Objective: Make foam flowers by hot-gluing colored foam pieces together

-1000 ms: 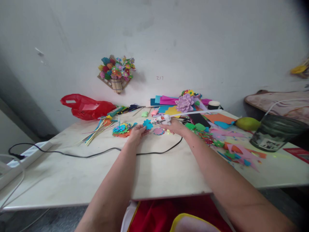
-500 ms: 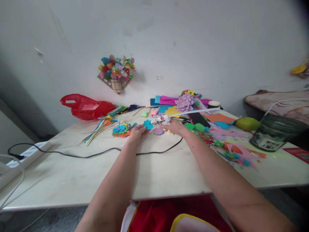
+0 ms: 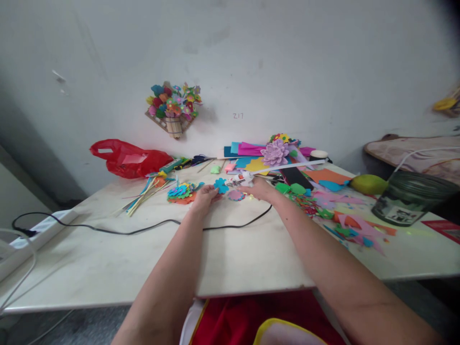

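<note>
Between the fingertips of my left hand (image 3: 205, 197) is a blue scalloped foam flower (image 3: 221, 186), held a little above the table. My right hand (image 3: 261, 189) is closed round a white glue gun (image 3: 245, 179), its nozzle pointing left at the flower's right edge. A long white glue stick (image 3: 291, 166) sticks out from the back of the gun. Under the gun lies a pink scalloped foam piece (image 3: 236, 195). Left of my left hand sits a pile of coloured foam flowers (image 3: 180, 191).
A black cord (image 3: 136, 233) crosses the table (image 3: 108, 268) to a power strip (image 3: 46, 230). At the back left lies a red bag (image 3: 132, 160). Foam scraps (image 3: 355, 227) and a glass jar (image 3: 406, 201) stand right. A purple flower (image 3: 275, 153) rests at the back.
The blue flower has shifted very slightly to the right in my left hand. Otherwise both hands and the glue gun look almost the same.
</note>
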{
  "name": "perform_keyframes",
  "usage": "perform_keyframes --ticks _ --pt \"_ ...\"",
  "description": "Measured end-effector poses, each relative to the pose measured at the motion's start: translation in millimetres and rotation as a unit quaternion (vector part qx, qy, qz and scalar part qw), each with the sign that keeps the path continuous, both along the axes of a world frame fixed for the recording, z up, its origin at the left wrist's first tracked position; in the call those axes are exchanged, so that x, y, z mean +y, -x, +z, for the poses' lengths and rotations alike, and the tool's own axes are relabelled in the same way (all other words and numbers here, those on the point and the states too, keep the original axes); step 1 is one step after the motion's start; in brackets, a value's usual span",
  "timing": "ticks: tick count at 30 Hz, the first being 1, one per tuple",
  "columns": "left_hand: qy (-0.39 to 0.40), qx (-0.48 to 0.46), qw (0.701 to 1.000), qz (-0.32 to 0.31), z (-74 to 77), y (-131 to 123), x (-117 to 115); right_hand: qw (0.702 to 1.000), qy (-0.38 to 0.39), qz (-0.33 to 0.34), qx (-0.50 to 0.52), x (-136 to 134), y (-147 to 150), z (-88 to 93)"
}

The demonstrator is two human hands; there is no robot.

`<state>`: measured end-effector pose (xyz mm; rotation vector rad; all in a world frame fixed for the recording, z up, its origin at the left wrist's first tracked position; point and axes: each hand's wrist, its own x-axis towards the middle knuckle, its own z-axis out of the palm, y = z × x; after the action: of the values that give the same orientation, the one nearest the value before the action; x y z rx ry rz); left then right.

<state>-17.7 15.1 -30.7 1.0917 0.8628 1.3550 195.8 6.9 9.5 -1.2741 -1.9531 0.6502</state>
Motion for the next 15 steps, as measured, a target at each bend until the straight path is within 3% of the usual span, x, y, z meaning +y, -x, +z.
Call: perform_keyframes --ticks 15 --pt "0.023 0.005 1.0 -0.003 2.4 -0.6 -2.6 1.0 0.008 -0.015 -0.015 -0.1 0.3 -0.3"
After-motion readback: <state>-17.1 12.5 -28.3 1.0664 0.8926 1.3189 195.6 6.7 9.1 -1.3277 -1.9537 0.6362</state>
